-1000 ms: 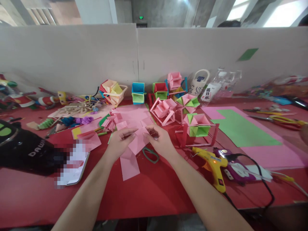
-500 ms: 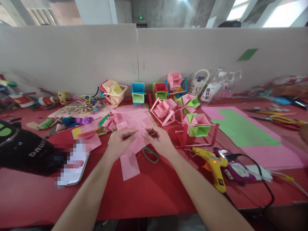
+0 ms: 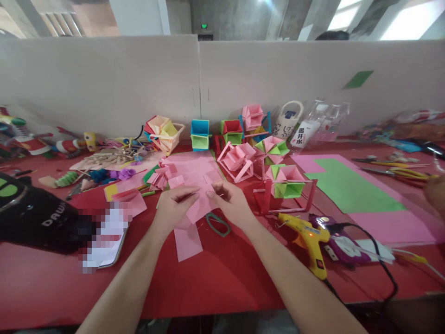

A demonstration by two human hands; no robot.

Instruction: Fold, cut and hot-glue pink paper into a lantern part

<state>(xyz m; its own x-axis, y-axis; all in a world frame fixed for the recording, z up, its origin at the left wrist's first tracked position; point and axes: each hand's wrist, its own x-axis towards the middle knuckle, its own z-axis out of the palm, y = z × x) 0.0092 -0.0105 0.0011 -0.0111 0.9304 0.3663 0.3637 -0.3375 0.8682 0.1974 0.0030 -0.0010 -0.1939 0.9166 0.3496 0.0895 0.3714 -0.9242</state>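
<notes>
My left hand [image 3: 175, 204] and my right hand [image 3: 231, 200] face each other over the middle of the table. Thumb and fingers of each pinch an edge of a small piece of pink paper [image 3: 200, 206], which spans the gap between them. Its far part blends into other pink paper, so its exact outline is unclear. Just below lies a pink paper strip [image 3: 187, 243]. Beside my right wrist, the dark green handle of scissors [image 3: 218, 224] shows; the blades are hidden. A larger pink sheet [image 3: 191, 163] lies beyond my fingers.
Folded-paper wheels on stands, one pink and green [image 3: 287, 183], stand behind my right hand. A yellow glue gun [image 3: 309, 239] with a lit light lies right, near a purple power strip [image 3: 347, 248]. A phone [image 3: 107, 239] and black tumbler [image 3: 45, 215] are left. Another person's hand [image 3: 436, 192] is far right.
My hands and the pink paper stay almost in place, with only a slight shift of the right fingers. At the right edge, the other person's hand has come further into view.
</notes>
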